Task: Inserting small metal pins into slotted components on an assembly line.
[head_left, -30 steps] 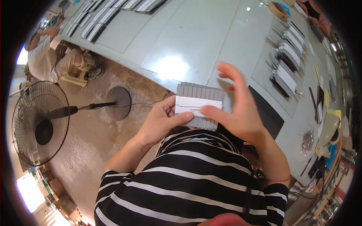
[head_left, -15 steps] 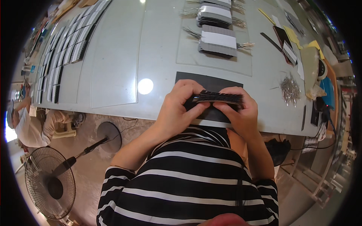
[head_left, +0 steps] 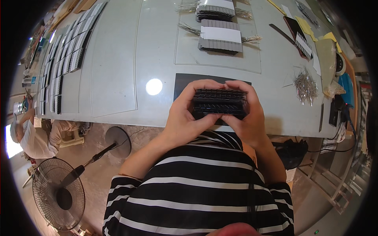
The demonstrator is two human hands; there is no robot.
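Observation:
Both my hands grip a stack of thin black strips (head_left: 219,103) over the near edge of the table. My left hand (head_left: 188,112) is closed round its left end, and my right hand (head_left: 251,112) round its right end. The thumbs meet at the near side, and the fingers wrap the far side. Beneath lies a dark mat (head_left: 182,80), partly hidden by my hands. Beyond it sits a grey stack with a white band (head_left: 220,36), thin wires sticking out at both ends. Farther off is another such banded stack (head_left: 214,10).
A pile of thin silvery wires (head_left: 305,86) lies at the right, near a dark ruler-like strip (head_left: 282,34) and yellow paper (head_left: 305,38). Rows of grey-and-white strips (head_left: 75,51) cover the left. A standing fan (head_left: 59,192) and another person (head_left: 35,135) are at lower left.
The black stack has tilted and spread, so more of its broad ridged face shows between my hands. Both hands have opened wider around it. The view has shifted slightly.

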